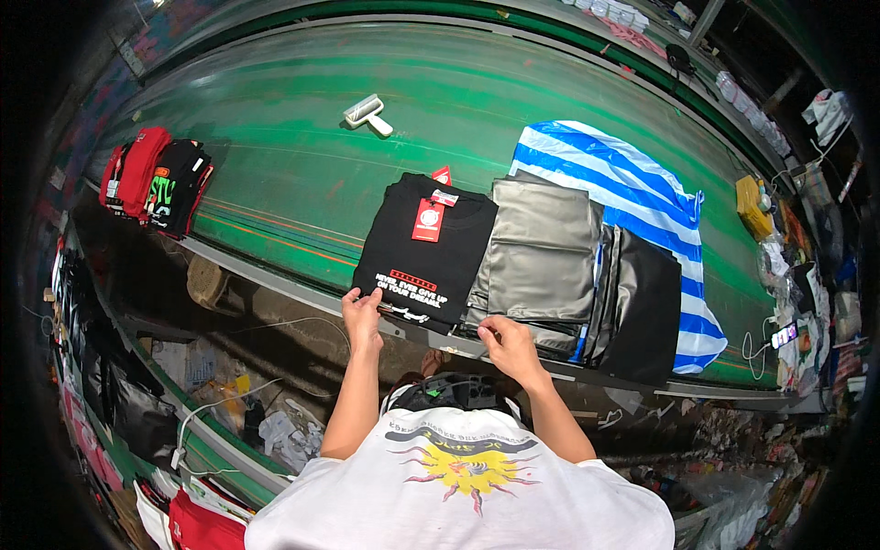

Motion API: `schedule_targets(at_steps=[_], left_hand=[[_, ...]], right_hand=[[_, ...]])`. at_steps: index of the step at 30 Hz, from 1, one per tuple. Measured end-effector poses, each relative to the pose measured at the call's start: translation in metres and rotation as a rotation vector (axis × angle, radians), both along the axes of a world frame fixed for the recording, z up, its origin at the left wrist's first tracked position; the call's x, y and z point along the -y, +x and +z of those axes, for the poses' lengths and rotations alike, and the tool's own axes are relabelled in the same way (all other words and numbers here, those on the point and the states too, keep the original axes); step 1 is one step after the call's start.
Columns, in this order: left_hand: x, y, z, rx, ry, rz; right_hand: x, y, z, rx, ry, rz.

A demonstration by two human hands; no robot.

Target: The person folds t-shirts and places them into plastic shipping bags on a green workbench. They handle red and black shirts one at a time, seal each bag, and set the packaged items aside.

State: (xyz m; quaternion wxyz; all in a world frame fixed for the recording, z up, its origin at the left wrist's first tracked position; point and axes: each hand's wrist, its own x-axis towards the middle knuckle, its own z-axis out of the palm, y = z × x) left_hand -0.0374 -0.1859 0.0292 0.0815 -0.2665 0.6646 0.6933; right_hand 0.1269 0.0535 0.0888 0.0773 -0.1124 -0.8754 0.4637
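A folded black T-shirt with white and red print and a red hang tag lies on a pile of dark garments in front of me. My left hand is at its near-left corner, thumb on the cloth and fingers at the edge, closed on that corner. Just right of the shirt lies a stack of grey plastic bags. Near the lower edge of that stack is my right hand, its fingers curled and tips together; what they hold, if anything, is too small to tell.
Black plastic bags and a blue-and-white striped plastic sheet lie to the right on the green table. A lint roller rests farther back. Folded red and black garments are stacked far left. A lit phone with a cable is at the right.
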Motion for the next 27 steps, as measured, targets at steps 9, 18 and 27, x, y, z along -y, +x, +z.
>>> schedule_targets(at_steps=[9,18,27], left_hand=[[0.018,-0.005,0.001,0.149,0.233,-0.28],[-0.015,-0.014,0.038,-0.029,0.446,-0.351],[-0.024,-0.02,0.04,0.015,0.534,-0.317]], right_hand=[[0.041,-0.028,0.012,0.144,-0.022,-0.012],[0.075,-0.038,-0.016,0.167,-0.112,-0.062],[0.071,-0.051,-0.012,0.336,-0.392,-0.297]])
